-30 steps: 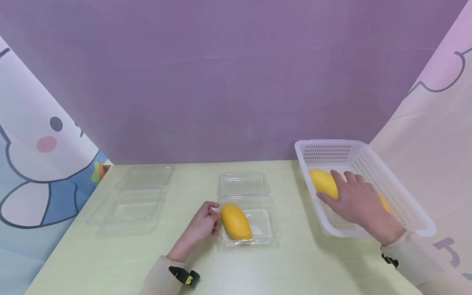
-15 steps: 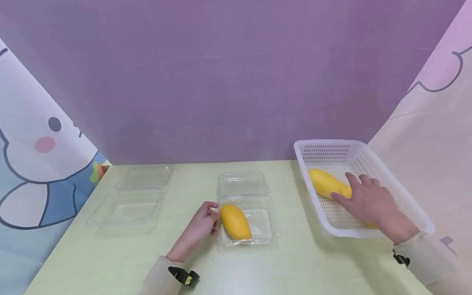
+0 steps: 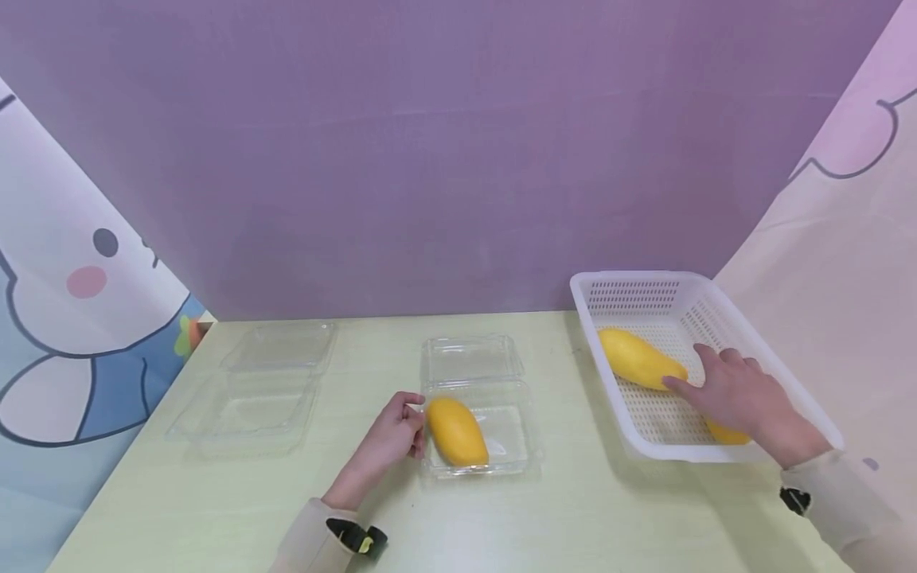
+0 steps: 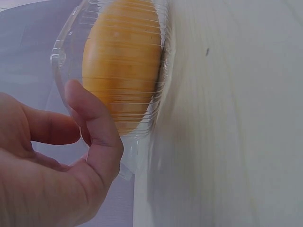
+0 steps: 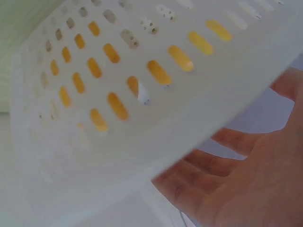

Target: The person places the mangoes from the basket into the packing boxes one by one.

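My left hand (image 3: 394, 432) pinches the left rim of an open clear plastic clamshell box (image 3: 510, 430) between thumb and finger; the left wrist view shows the grip close up. Inside that box, on its left side, lies a yellow mango (image 3: 458, 432). My right hand (image 3: 741, 402) hovers over the white perforated basket (image 3: 777, 362), fingers spread and holding nothing. Two mangoes lie in the basket: one to the left of the thumb (image 3: 641, 360), another partly hidden beneath the hand (image 3: 727, 432). Yellow shows through the basket wall (image 5: 128, 142) in the right wrist view.
A second clear clamshell box (image 3: 251, 402) lies open on the table's left side. Behind the pale table (image 3: 458, 525) rises a purple panel (image 3: 458, 159). Printed cloths flank it on both sides.
My right hand has moved right and toward me across the basket, away from the left mango, uncovering more of it. The left hand and the boxes stay in place.
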### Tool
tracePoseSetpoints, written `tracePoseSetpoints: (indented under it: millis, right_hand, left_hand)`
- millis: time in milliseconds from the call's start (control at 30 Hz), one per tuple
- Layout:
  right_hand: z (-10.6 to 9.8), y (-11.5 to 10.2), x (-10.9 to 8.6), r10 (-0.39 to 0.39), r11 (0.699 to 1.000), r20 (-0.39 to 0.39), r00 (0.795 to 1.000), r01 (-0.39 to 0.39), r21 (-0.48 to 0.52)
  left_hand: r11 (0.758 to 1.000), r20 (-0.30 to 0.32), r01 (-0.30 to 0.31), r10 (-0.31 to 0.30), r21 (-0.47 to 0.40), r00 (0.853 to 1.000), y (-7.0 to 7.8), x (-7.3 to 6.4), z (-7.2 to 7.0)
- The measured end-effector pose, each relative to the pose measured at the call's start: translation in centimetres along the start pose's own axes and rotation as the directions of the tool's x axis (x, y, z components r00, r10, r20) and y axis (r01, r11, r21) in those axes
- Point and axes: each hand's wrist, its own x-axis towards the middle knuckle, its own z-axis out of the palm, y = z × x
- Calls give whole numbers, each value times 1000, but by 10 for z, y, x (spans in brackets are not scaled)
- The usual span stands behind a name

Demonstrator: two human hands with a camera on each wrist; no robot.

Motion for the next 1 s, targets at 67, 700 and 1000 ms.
tracePoseSetpoints:
  millis: [67,700,1000]
  right_hand:
    - [1,4,0,9,1000,21,1000,-9,13]
    - [9,34,-2,52,994,156,986,-66,84]
    - [14,42,3,47,994,187,981,-65,89]
  left_hand:
    - [1000,0,0,0,-1,1000,0,0,0]
    - [1000,-5,-9,9,11,1000,-2,1,1]
    - [1000,-6,-1,1,8,1000,-1,2,2]
